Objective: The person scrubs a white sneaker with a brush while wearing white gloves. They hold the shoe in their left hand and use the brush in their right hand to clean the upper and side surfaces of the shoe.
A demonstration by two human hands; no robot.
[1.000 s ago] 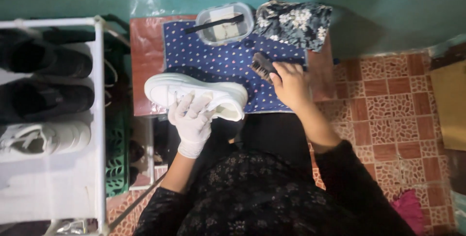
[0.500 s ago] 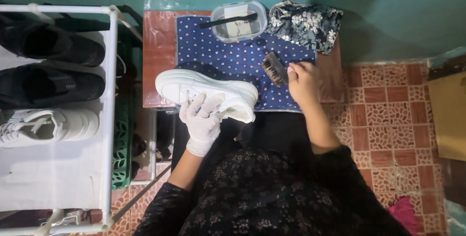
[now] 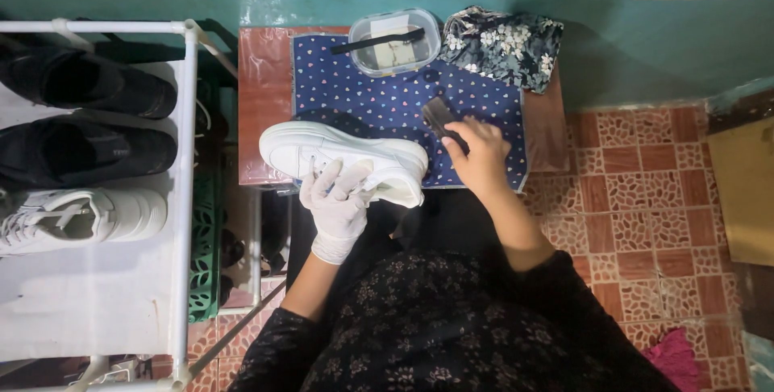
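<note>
- Head view: the gloved left hand [image 3: 339, 202] clasps a white sneaker [image 3: 347, 158] at centre frame, hanging over the counter [image 3: 262, 102] edge; a loose grip could drop it.
- The bare right hand [image 3: 477, 150], right of centre, is closed around a dark brush [image 3: 442, 120]; a careless stroke could knock the clear tub [image 3: 395, 41] at top centre.

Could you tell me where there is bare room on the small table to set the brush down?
Bare blue dotted cloth lies between the clear plastic container and white sneaker; bare red tabletop left. Crowded near the right hand and floral cloth.
</note>
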